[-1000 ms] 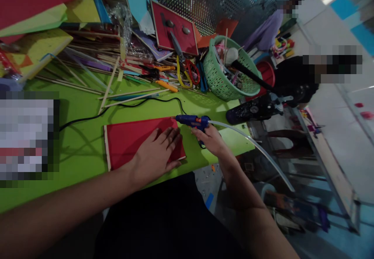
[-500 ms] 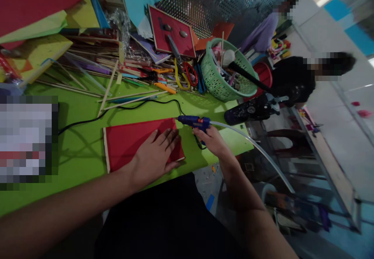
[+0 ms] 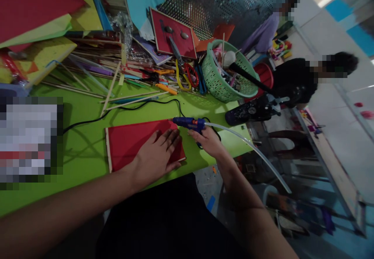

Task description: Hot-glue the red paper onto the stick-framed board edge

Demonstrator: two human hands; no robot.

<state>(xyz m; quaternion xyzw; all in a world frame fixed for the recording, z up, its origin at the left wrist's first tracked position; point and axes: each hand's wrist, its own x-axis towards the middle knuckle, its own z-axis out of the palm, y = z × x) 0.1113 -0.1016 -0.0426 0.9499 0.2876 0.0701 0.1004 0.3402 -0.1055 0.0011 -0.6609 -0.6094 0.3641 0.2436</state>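
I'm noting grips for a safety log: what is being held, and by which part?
The right hand holds the glue gun by its handle; the left hand lies flat on the red board, gripping nothing.

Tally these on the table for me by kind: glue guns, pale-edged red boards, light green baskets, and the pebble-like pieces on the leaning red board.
Glue guns: 1
Pale-edged red boards: 2
Light green baskets: 1
Pebble-like pieces: 2
Total: 6
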